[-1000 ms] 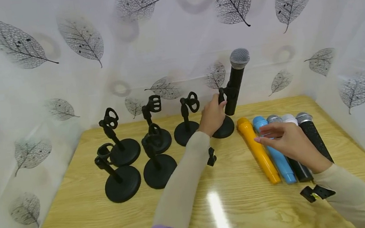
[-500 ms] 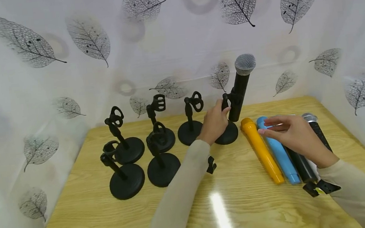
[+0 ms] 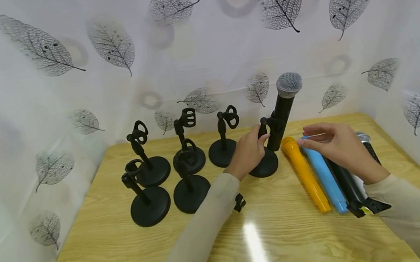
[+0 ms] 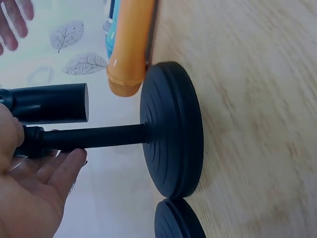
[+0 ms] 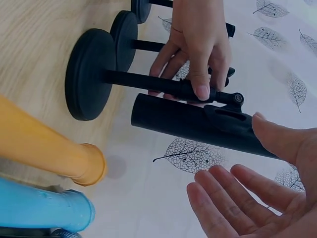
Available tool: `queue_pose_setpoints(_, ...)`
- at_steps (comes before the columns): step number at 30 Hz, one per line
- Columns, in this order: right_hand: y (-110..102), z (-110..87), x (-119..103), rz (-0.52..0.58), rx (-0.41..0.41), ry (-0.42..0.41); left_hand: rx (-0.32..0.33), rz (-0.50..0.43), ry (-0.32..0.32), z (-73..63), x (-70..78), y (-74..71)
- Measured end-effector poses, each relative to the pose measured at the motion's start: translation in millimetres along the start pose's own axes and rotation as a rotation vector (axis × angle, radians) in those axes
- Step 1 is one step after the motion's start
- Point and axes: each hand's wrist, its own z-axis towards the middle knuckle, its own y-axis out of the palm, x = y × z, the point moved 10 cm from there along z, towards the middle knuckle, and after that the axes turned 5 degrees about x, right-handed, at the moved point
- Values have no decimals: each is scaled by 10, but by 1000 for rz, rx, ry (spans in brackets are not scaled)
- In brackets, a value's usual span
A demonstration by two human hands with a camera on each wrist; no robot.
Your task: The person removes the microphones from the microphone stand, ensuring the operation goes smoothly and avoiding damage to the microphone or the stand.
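Observation:
My left hand (image 3: 248, 150) grips the upright post of a black desk microphone stand (image 3: 265, 166), thumb and fingers around the post just below the clip joint. Held in that stand's clip is a black microphone (image 3: 283, 112) with a silver mesh head, tilted up and to the right. My right hand (image 3: 340, 147) hovers over the row of microphones, its fingers extended and holding nothing. In the right wrist view its thumb overlaps the clipped microphone (image 5: 183, 119). Under and beside that hand lie an orange microphone (image 3: 305, 176) and a blue microphone (image 3: 326, 178).
Several microphone stands with bare clips, such as the front-left one (image 3: 150, 206), stand on the wooden table (image 3: 291, 242). Further right lie a black microphone (image 3: 348, 184) and a dark, silver-headed microphone (image 3: 367, 144), partly hidden. A leaf-patterned curtain (image 3: 217, 53) closes off the back.
My left hand has drawn the stand with its clipped microphone towards me, away from the back edge. My right hand stays raised over the lying microphones, shifting slightly. The head view has turned slightly left.

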Motion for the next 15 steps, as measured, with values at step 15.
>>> queue_pose_setpoints(15,56,138,-303,68,18,-57,-20,-30,40,-257,53,-89)
